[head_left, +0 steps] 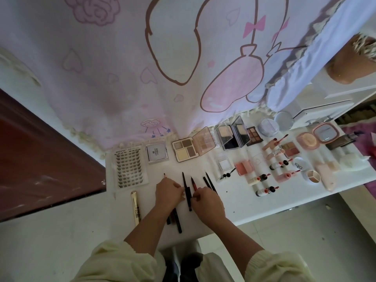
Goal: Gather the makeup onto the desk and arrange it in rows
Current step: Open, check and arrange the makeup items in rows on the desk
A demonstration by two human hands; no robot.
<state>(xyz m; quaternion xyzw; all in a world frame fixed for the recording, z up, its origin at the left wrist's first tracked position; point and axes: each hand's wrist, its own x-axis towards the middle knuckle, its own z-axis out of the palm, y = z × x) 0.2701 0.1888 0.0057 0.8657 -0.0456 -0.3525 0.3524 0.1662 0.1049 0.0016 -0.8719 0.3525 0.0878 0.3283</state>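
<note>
Curling left hand round a thin pencil, right hand pinching a reddish pencil, both shafts mostly hidden

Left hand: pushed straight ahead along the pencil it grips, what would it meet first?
Beyond the left hand and its pencil lies a strip of bare desk, then most likely the square silver-lidded case; the lash tray sits just left of that line. Depth is hard to judge.
</note>
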